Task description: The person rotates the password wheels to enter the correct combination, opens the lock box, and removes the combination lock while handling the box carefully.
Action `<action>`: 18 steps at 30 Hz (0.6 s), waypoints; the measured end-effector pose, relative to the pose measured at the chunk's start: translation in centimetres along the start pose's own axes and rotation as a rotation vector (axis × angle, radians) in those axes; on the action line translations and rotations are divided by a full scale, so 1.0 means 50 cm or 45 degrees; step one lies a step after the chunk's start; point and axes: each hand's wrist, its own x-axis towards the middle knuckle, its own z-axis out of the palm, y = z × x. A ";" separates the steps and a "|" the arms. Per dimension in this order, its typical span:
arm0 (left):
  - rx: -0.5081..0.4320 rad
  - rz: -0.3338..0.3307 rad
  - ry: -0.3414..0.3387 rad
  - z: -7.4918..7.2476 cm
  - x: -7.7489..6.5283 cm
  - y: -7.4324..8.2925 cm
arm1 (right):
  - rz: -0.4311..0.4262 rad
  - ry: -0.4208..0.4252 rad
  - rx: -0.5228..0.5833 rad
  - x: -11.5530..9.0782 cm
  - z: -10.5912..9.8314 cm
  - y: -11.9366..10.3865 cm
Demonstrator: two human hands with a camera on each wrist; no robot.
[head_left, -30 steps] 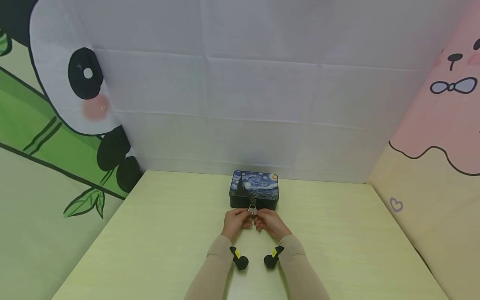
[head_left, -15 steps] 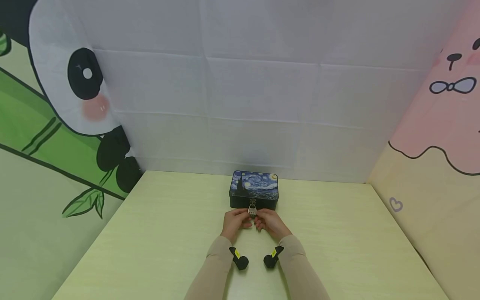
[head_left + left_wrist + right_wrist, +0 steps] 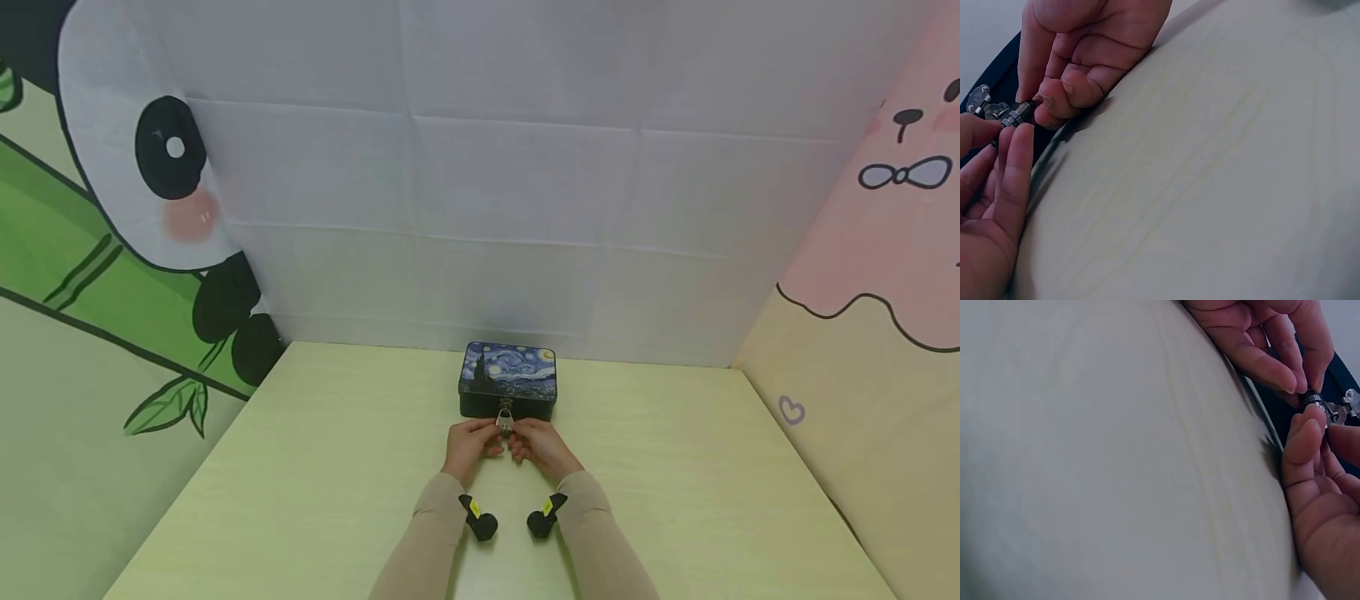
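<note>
A small dark box with a blue starry-night picture on its lid sits closed at the back middle of the table. From the metal hasp on its front hangs a silver combination padlock, with its number dials showing in the left wrist view. My left hand pinches the padlock from the left between thumb and fingers. On the other side my right hand pinches it too. Fingertips of both hands cover parts of the padlock's body in the right wrist view.
The pale yellow wood-grain table stretches around the box. A white cloth wall rises right behind it. Panda-printed and pink cartoon panels flank the sides. Black wrist cameras hang below both sleeves.
</note>
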 end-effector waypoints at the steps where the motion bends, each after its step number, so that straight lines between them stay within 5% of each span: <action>1: 0.006 0.003 -0.007 -0.001 0.000 0.000 | 0.004 0.001 0.005 0.000 0.000 0.000; 18: 0.038 0.008 0.008 0.002 -0.007 0.008 | -0.001 0.003 0.003 0.000 0.002 -0.001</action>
